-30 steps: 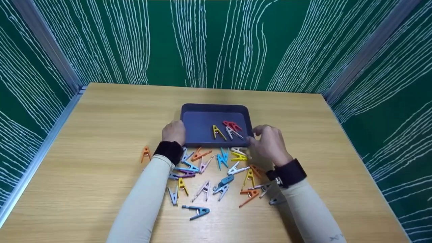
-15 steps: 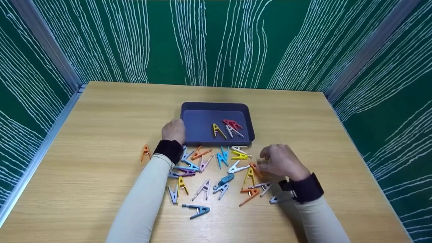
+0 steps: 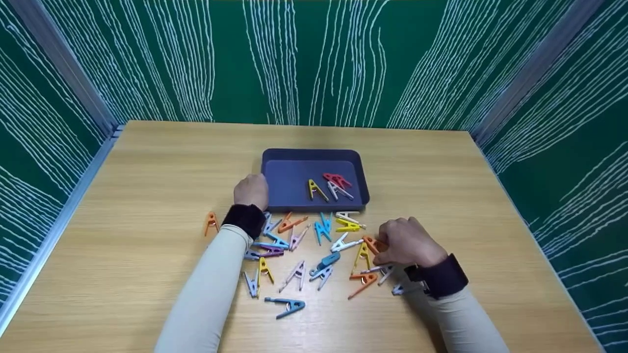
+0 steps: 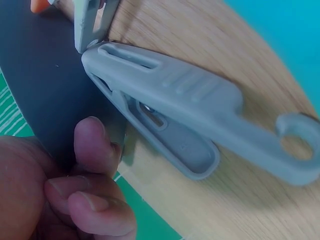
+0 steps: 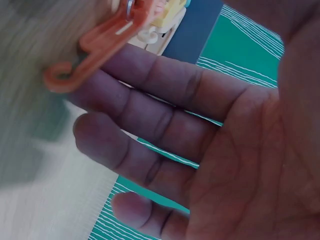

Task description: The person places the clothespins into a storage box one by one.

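A dark blue-grey tray (image 3: 314,202) holds a yellow (image 3: 316,190), a white (image 3: 338,190) and red clothespins (image 3: 336,180) on its right side. My left hand (image 3: 251,190) is at its left edge, fingers curled; in the left wrist view, the thumb and fingertips (image 4: 95,137) grip the tray (image 4: 37,85) at its corner. Right of the pile, my right hand (image 3: 407,240) reaches down at an orange clothespin (image 3: 374,243), thumb and index finger on either side. The right wrist view has this hooked clothespin (image 5: 107,42) against the index and middle fingertips, fingers mostly straight; the thumb tip is hidden.
Many clothespins lie loose in front of the tray, among them a teal one (image 3: 289,306), a yellow one (image 3: 362,256) and an orange one (image 3: 364,282). Another orange one (image 3: 211,222) sits left of the left arm. Green walls surround the wooden table (image 3: 171,162).
My right hand has left the tray's right edge, moving toward me and down to the orange clothespin. My left hand and the tray stay where they were.
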The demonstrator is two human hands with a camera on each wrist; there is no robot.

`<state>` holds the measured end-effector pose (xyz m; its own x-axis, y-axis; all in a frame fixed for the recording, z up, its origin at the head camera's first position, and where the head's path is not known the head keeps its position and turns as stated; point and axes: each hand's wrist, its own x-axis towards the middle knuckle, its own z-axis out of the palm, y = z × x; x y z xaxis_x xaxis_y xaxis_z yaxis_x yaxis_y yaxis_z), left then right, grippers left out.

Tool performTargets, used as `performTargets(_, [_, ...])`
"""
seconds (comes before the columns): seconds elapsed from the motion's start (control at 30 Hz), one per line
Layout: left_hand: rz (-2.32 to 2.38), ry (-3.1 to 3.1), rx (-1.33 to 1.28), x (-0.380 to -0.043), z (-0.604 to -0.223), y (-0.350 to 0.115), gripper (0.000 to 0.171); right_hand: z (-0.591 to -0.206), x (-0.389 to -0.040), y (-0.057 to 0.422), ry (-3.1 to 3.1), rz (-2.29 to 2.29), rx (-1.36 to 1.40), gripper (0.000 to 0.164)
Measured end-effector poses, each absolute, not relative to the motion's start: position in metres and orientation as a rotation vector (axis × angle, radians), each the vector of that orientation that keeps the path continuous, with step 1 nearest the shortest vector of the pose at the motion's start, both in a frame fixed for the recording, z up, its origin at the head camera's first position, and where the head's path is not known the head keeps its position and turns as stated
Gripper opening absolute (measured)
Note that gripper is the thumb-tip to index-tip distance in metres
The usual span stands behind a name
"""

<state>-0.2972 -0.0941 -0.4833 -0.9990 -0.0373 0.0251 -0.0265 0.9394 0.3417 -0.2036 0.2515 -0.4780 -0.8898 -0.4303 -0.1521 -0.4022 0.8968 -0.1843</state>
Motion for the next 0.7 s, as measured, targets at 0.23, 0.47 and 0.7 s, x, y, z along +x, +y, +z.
performTargets(0.23, [-0.568,-3.069,0.054,-0.297,-0.483,-0.095,0.031,-0.482,-0.206,0.250,2.854,-0.228,-0.592,0.039])
performTargets(0.47, [-0.572,-3.058,0.054,-0.296,-0.483,-0.096,0.029,-0.473,-0.207,0.251,2.859,-0.231,-0.547,0.030])
performTargets(0.7, [-0.551,-3.043,0.040,-0.296,-0.484,-0.095,0.029,-0.464,-0.206,0.248,2.928,-0.339,-0.468,0.020])
